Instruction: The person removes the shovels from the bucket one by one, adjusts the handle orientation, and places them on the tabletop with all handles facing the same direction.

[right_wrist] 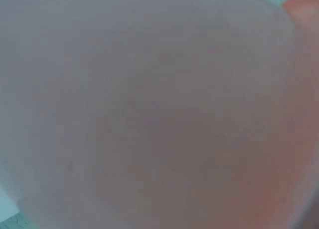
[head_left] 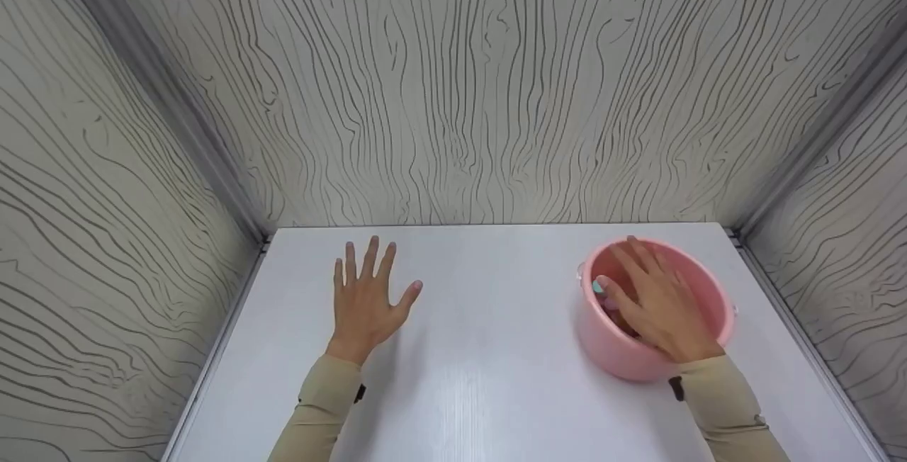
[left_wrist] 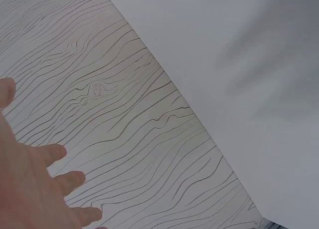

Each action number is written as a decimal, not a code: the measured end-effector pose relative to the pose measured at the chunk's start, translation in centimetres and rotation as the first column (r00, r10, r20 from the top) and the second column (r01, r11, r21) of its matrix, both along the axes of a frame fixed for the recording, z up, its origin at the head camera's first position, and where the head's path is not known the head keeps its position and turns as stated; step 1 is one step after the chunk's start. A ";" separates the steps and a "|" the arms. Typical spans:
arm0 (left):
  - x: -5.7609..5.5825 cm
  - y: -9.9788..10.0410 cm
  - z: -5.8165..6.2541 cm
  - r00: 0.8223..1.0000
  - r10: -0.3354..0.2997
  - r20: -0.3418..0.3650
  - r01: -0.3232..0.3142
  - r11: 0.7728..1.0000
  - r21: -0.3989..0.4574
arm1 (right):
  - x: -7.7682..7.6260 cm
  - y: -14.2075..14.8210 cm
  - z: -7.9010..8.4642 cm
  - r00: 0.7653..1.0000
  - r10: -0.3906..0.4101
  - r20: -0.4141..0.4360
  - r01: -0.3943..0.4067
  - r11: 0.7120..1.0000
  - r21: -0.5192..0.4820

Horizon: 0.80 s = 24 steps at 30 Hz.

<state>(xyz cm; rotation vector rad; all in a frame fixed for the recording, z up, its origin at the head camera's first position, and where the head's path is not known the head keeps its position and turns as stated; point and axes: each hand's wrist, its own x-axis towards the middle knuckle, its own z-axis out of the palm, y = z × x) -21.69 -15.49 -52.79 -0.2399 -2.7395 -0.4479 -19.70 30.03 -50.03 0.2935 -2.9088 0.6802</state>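
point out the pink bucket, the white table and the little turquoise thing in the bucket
pink bucket (head_left: 611,350): head view, outer wall below the rim
white table (head_left: 489,306): head view, bare part of the top
turquoise thing (head_left: 596,288): head view, its visible part; the rest is hidden

Each beige sleeve (head_left: 320,399) shows a small black piece (head_left: 360,393) at its edge.
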 end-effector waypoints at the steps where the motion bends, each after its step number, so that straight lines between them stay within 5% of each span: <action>1: 0.0 0.1 0.0 1.000 0.001 -0.002 -0.001 1.000 -0.002 | 0.0 0.4 0.1 1.000 0.002 0.002 -0.002 1.000 -0.012; 7: -0.2 0.9 -0.2 1.000 0.002 -0.007 -0.002 1.000 -0.001 | 0.4 3.2 0.7 1.000 -0.008 -0.013 0.007 0.998 -0.062; 12: -0.4 2.5 -0.3 1.000 -0.013 -0.022 0.014 0.999 0.029 | 0.6 5.6 0.5 0.990 -0.060 -0.131 0.056 0.998 -0.032; 17: -0.6 5.2 -0.2 0.994 -0.095 -0.062 0.096 0.995 0.018 | 0.4 7.7 -0.1 0.962 -0.110 -0.248 0.103 0.994 -0.039; 24: -0.5 9.0 0.6 0.982 -0.188 0.008 0.188 0.982 0.003 | 0.4 9.1 -1.7 0.975 -0.207 -0.086 0.200 0.976 -0.081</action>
